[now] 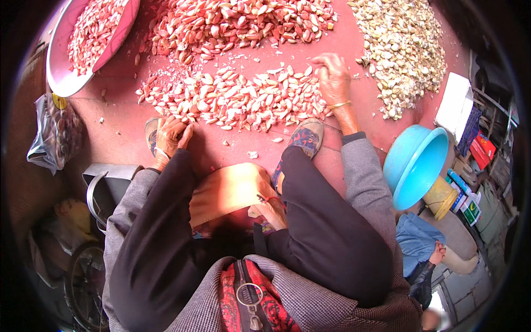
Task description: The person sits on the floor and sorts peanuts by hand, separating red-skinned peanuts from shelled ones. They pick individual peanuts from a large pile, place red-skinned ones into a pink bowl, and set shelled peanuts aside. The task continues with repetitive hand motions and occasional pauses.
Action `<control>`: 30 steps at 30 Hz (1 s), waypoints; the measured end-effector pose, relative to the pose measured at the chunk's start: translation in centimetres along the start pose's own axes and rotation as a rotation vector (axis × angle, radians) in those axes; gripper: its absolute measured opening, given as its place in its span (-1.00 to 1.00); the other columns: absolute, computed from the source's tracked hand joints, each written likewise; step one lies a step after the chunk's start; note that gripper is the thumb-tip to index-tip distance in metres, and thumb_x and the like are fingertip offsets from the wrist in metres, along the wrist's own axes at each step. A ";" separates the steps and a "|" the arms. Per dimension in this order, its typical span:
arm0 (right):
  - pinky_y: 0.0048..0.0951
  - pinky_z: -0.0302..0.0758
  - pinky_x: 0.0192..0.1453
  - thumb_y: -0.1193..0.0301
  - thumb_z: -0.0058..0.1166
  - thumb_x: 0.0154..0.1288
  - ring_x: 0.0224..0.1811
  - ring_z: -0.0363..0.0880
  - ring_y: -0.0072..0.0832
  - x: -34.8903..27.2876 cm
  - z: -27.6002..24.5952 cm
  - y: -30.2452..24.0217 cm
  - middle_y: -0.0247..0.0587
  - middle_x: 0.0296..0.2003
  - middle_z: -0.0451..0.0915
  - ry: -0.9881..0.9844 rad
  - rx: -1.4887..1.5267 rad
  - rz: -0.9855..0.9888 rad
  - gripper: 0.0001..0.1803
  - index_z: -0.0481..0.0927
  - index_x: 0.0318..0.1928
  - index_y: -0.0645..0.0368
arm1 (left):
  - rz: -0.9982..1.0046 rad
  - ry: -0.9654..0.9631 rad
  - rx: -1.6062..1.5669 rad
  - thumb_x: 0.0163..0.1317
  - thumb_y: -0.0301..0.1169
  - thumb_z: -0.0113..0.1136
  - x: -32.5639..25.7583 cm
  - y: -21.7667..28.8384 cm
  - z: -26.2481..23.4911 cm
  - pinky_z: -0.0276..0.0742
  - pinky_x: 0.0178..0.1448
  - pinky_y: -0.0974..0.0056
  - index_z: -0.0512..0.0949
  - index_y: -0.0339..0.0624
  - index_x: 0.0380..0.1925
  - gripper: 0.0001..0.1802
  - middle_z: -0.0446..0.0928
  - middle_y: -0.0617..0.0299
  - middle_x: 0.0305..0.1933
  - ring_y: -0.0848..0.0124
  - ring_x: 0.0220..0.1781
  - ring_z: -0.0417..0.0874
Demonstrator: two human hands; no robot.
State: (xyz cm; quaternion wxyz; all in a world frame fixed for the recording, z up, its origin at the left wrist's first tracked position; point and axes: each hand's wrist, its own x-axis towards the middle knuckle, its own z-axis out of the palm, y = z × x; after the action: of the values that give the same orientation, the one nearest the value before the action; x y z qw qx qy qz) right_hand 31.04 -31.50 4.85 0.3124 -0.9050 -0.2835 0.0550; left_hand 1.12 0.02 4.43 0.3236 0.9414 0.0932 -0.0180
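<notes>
A spread of pinkish-white cloves, apparently garlic (249,102), lies on the red floor in front of my shoes. At its right end is my right hand (334,80), back up, with fingers loosely bent and apart over the cloves' edge. Nothing shows in it. My left hand (170,134) rests by my left shoe at the near left edge of the spread. Its fingers are curled in toward the thumb, and anything between them is hidden. Beyond lies a larger heap of redder cloves (232,25).
A pink basin (62,77) of cloves tilts at the far left; a pale, yellowish heap (406,55) lies far right. At right stand a blue basin (423,160), a white box (453,105) and a seated person (417,243). A plastic bag (58,133) lies left.
</notes>
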 end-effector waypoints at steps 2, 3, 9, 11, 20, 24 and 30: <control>-0.21 0.47 0.12 0.56 0.00 0.23 -0.08 0.55 -0.23 -0.4 -0.9 0.2 -0.21 -0.20 0.59 -0.073 0.119 0.127 -0.84 0.66 -0.27 0.14 | -0.002 -0.001 -0.002 0.18 -0.38 0.28 0.0 -0.1 0.0 0.27 -0.11 0.12 0.47 -0.21 -0.64 -0.72 0.45 0.13 -0.53 0.16 -0.37 0.46; -0.20 0.47 0.11 0.55 0.01 0.24 -0.09 0.55 -0.23 -0.6 -1.0 0.1 -0.22 -0.20 0.60 -0.120 0.164 0.234 -0.85 0.66 -0.27 0.15 | -0.005 -0.011 0.002 0.18 -0.38 0.28 0.0 -0.1 -0.1 0.28 -0.11 0.12 0.47 -0.21 -0.64 -0.72 0.45 0.13 -0.53 0.16 -0.37 0.46; -0.10 0.37 0.11 0.30 0.19 0.22 -0.01 0.50 -0.27 -1.1 1.4 -1.4 -0.26 -0.20 0.59 -0.276 -0.273 -0.100 -0.81 0.65 -0.16 0.01 | -0.009 -0.019 0.000 0.18 -0.39 0.28 0.0 -0.1 -0.1 0.28 -0.10 0.13 0.47 -0.22 -0.64 -0.72 0.45 0.13 -0.52 0.17 -0.36 0.46; -0.08 0.37 0.10 0.30 0.19 0.21 -0.02 0.51 -0.26 -1.1 1.7 -1.5 -0.27 -0.21 0.58 -0.276 -0.321 -0.091 -0.81 0.64 -0.17 0.01 | -0.004 -0.011 0.001 0.19 -0.39 0.27 0.1 0.0 0.0 0.28 -0.10 0.13 0.46 -0.23 -0.64 -0.72 0.45 0.13 -0.52 0.17 -0.36 0.46; -0.37 0.53 -0.06 0.39 0.22 0.26 -0.20 0.63 -0.45 -1.5 0.9 -1.5 -0.26 -0.30 0.67 -0.215 0.262 0.283 -0.85 0.68 -0.20 0.17 | -0.017 -0.014 -0.023 0.20 -0.38 0.27 -0.1 -0.2 0.0 0.28 -0.11 0.12 0.44 -0.23 -0.65 -0.69 0.44 0.14 -0.53 0.16 -0.37 0.44; -0.52 0.59 -0.16 0.43 0.19 0.34 -0.25 0.62 -0.63 -1.7 -0.1 -2.1 -0.32 -0.30 0.68 -0.234 0.765 0.513 -0.84 0.66 -0.16 0.26 | -0.011 -0.018 -0.023 0.20 -0.38 0.27 -0.1 -0.5 0.1 0.27 -0.12 0.11 0.44 -0.22 -0.65 -0.70 0.43 0.14 -0.54 0.17 -0.36 0.44; -0.45 0.57 0.05 0.43 0.10 0.40 -0.16 0.62 -0.47 -2.9 0.0 -2.5 -0.23 -0.19 0.63 -0.283 1.517 0.605 -0.83 0.59 -0.10 0.26 | 0.016 0.022 -0.013 0.17 -0.39 0.28 -0.1 -0.3 0.2 0.27 -0.14 0.12 0.44 -0.20 -0.66 -0.71 0.41 0.13 -0.56 0.17 -0.39 0.43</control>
State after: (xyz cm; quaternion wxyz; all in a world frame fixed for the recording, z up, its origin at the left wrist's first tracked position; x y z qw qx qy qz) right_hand 27.46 -31.46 6.11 0.7713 -0.4701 0.0497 0.4262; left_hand 1.00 0.15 4.05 0.3290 0.9401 0.0892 -0.0045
